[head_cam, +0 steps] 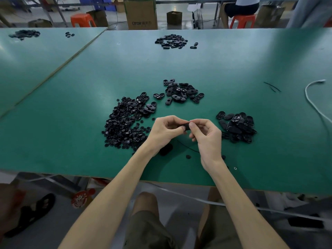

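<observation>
left hand [166,131] + right hand [204,131]: both pinch one black part [186,126] | progress: mid-assembly, judged | remaining: large loose pile [124,124] | done: likely right pile [237,127]

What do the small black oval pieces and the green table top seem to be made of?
The small black oval piece held by the left hand and right hand: probably moulded plastic; like pieces in the right heap show glossy highlights. The green table top: likely smooth laminate or rubber mat, semi-matt, with soft reflections.
</observation>
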`<act>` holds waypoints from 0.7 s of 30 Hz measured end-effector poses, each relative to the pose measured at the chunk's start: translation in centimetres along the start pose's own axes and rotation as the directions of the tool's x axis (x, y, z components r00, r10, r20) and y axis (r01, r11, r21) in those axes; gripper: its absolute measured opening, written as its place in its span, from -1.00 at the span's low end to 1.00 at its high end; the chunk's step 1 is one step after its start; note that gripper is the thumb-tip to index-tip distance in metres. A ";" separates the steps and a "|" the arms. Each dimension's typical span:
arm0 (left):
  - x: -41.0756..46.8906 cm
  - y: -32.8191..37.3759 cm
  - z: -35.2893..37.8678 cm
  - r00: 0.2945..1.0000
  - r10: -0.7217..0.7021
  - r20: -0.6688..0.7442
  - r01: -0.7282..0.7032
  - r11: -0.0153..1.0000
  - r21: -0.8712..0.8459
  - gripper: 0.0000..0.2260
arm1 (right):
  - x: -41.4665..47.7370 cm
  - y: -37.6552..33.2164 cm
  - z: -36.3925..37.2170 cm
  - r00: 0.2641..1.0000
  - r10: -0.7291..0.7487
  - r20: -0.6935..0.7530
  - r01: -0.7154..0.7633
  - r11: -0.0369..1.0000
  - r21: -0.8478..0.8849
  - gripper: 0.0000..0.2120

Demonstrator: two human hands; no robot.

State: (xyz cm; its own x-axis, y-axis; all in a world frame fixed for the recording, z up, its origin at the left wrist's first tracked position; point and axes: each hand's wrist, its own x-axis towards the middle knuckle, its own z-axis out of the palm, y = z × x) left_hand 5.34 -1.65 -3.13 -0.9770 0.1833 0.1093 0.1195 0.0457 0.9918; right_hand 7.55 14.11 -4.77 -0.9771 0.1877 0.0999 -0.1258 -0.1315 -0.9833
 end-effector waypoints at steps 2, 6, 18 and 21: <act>0.0 0.0 -0.1 1.000 0.002 0.021 -0.002 1.000 -0.024 -0.85 | 0.0 0.0 0.0 1.000 0.002 -0.024 -0.002 1.000 0.020 -0.93; 0.1 0.1 -0.2 0.999 -0.003 0.044 0.005 0.999 -0.040 -0.83 | 0.0 -0.1 0.0 0.999 0.013 -0.040 -0.012 1.000 0.023 -0.93; 0.8 1.3 -0.1 0.999 0.037 0.033 -0.041 0.991 0.127 -0.81 | -0.1 -0.3 0.1 0.998 0.017 -0.066 -0.017 1.000 -0.003 -0.94; 2.5 3.2 1.2 0.995 0.095 0.018 -0.097 0.975 0.199 -0.82 | 0.0 -0.4 0.3 0.995 0.044 -0.090 -0.044 0.999 0.006 -0.89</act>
State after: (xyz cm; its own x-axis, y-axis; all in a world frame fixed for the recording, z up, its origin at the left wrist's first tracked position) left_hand 3.51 0.11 0.21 -0.9579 0.2041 0.2020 0.2463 0.2219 0.9435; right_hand 7.58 13.87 -4.35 -0.9623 0.2686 0.0423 -0.0838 -0.1450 -0.9859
